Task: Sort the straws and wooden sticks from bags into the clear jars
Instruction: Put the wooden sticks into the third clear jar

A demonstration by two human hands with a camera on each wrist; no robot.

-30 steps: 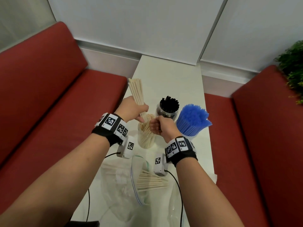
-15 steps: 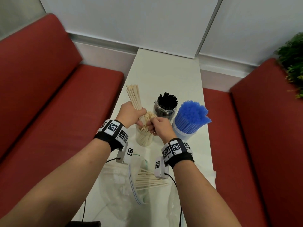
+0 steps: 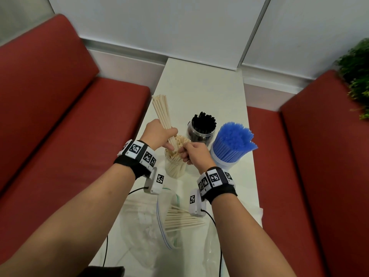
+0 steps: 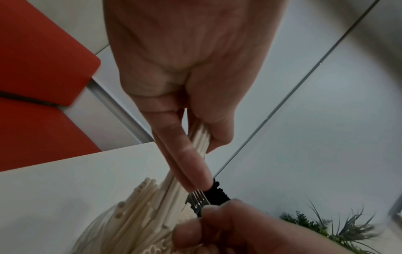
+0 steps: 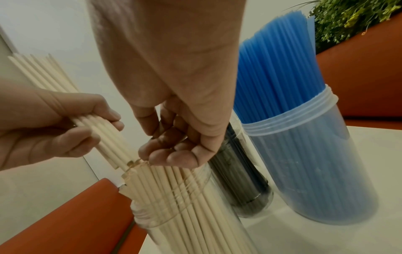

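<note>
My left hand (image 3: 168,139) grips a tilted bundle of beige straws (image 3: 161,110), its lower ends at the mouth of a clear jar (image 3: 175,169) packed with the same straws. In the right wrist view the bundle (image 5: 102,132) slants down from the left hand (image 5: 65,134) into that jar (image 5: 187,216). My right hand (image 3: 189,154) sits over the jar's right side. Its curled fingers (image 5: 172,153) hook over the tops of the standing straws. The left wrist view shows my thumb and fingers (image 4: 191,159) pinching the bundle.
A jar of black straws (image 3: 201,128) and a taller jar of blue straws (image 3: 232,145) stand just right of the beige jar. Clear zip bags (image 3: 143,222) with loose beige sticks (image 3: 183,221) lie on the narrow white table (image 3: 199,86) near me. Red benches flank both sides.
Both hands stay at the mouth of the beige jar with the bundle still held. The head view has shifted slightly.
</note>
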